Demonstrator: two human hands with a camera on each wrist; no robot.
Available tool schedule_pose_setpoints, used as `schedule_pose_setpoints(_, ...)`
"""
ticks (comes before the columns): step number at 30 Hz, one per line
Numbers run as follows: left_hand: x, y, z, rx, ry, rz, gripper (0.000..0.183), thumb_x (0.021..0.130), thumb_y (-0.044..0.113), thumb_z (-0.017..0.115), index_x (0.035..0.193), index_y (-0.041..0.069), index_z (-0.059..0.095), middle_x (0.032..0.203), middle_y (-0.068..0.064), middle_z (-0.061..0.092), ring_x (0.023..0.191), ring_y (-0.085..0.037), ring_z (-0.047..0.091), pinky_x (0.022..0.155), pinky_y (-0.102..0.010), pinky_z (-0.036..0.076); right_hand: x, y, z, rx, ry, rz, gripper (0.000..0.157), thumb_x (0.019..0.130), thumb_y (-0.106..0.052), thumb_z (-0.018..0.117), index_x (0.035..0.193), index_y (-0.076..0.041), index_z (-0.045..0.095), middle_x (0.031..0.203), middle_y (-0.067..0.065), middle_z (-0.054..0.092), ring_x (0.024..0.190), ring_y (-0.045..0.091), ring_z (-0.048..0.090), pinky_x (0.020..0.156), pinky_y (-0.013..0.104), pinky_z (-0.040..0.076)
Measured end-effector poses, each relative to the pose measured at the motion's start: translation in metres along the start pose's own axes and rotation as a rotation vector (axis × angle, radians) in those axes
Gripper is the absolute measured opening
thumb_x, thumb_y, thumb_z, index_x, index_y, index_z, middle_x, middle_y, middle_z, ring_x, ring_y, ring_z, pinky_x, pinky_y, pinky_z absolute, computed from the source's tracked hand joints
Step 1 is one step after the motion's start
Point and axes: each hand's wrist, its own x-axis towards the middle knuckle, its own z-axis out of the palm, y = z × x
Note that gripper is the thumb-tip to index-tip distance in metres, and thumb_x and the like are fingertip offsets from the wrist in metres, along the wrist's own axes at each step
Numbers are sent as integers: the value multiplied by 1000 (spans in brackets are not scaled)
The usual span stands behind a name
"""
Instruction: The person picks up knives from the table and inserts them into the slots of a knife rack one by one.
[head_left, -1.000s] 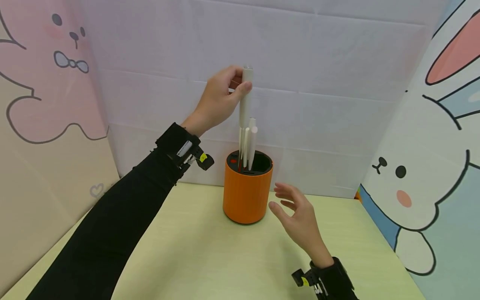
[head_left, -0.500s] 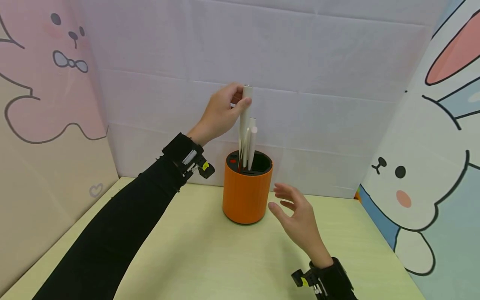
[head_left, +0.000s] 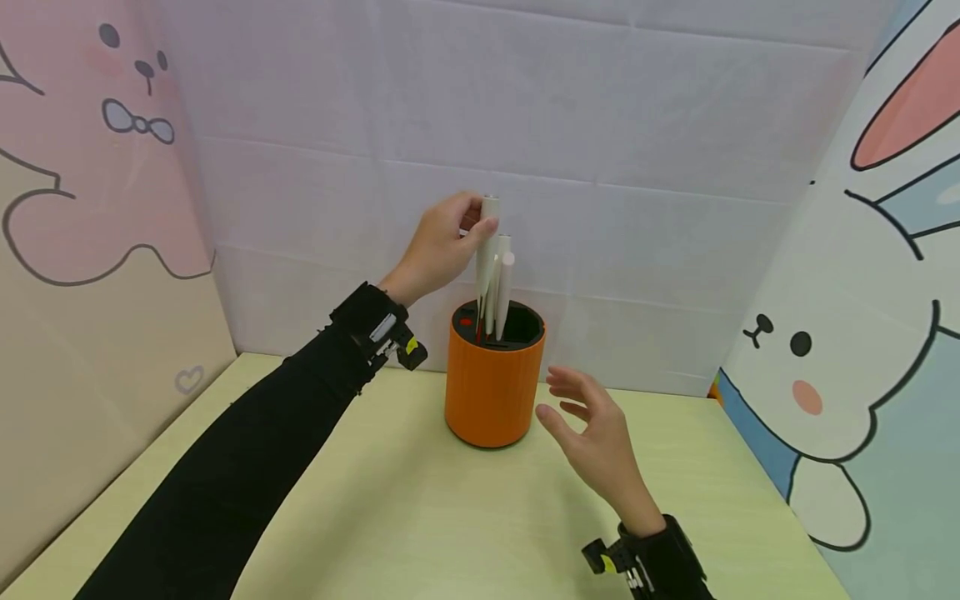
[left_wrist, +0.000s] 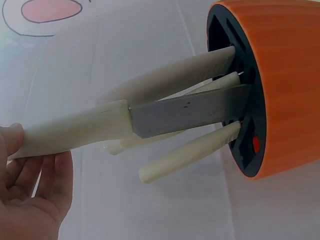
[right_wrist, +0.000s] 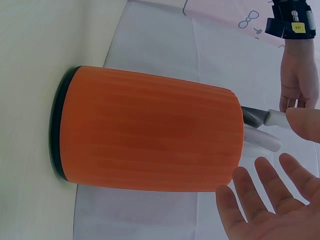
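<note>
An orange round knife block [head_left: 491,400] with a black slotted top stands upright on the table. My left hand [head_left: 438,246] pinches the upper end of a knife's cream handle [left_wrist: 80,129] between thumb and fingers. Part of that knife's wide blade [left_wrist: 187,114] shows above the block in the left wrist view; its tip is hidden inside a slot. Several other cream-handled knives sit in the block, among them one with a slim handle [left_wrist: 190,154] and one with a thicker handle [left_wrist: 172,80]. My right hand [head_left: 596,437] hovers at the block's right side, fingers spread and holding nothing.
The pale yellow table [head_left: 390,517] ends at a white creased backdrop [head_left: 637,275] just behind the block. Side panels with a pink bear [head_left: 112,192] and a white rabbit [head_left: 847,358] flank it. A red spot [left_wrist: 256,144] marks the block's top.
My left hand has lowered steadily with the knife, and more of the blade has gone into the block. My right hand and the block have stayed in place.
</note>
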Motion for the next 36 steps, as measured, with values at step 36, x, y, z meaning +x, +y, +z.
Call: schedule_pose_setpoints(36,-36,-35,27,-20,-61,-112,15,100,28,53,109,16,53,101,5,56,90,-8,54,74,-27,52,-1,-3,1,7,-3,13,46,87,-3,69,129,-4,52,118,20,57,106,35,57,87,53,49)
